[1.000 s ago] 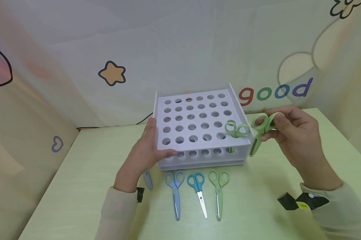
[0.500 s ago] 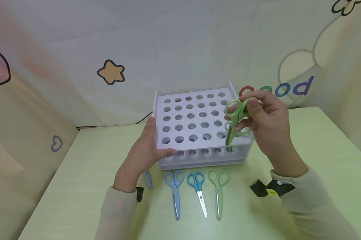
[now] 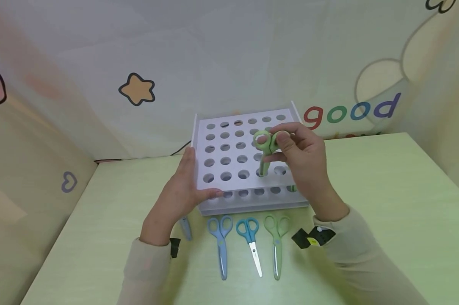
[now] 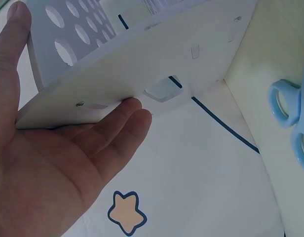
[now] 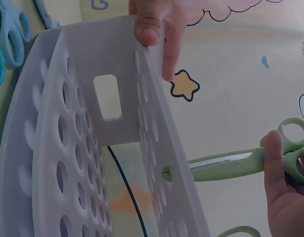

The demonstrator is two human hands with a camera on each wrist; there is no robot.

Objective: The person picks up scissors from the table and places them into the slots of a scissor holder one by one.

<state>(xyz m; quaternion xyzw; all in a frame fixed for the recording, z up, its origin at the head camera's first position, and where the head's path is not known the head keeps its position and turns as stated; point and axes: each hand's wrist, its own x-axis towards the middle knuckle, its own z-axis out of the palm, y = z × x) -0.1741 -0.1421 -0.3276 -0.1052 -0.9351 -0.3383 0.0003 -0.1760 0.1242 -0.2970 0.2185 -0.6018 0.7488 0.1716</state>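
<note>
My right hand (image 3: 305, 163) pinches green scissors (image 3: 266, 147) by their handle loops, blades down. Their tip has entered a front-row hole of the white perforated rack (image 3: 235, 184); the right wrist view shows the green tip (image 5: 165, 173) poking through the upper plate. With thumb at the front corner and fingers along the outer side wall, my left hand (image 3: 176, 199) holds the rack's left end. A second pair of green scissors stands in the front right corner, mostly hidden by my right hand; a handle loop (image 5: 241, 229) peeks into the right wrist view.
Light blue scissors (image 3: 222, 248), teal scissors with bare metal blades (image 3: 255, 259) and green scissors (image 3: 277, 250) lie before the rack on the pale table (image 3: 385, 203). Another grey-blue pair (image 3: 185, 228) is partly hidden by my left wrist. A printed curtain hangs behind.
My right hand has carried the green scissors leftward from beside the rack, over the plate, and lowered their tip into a front-row hole. My left hand stays on the rack.
</note>
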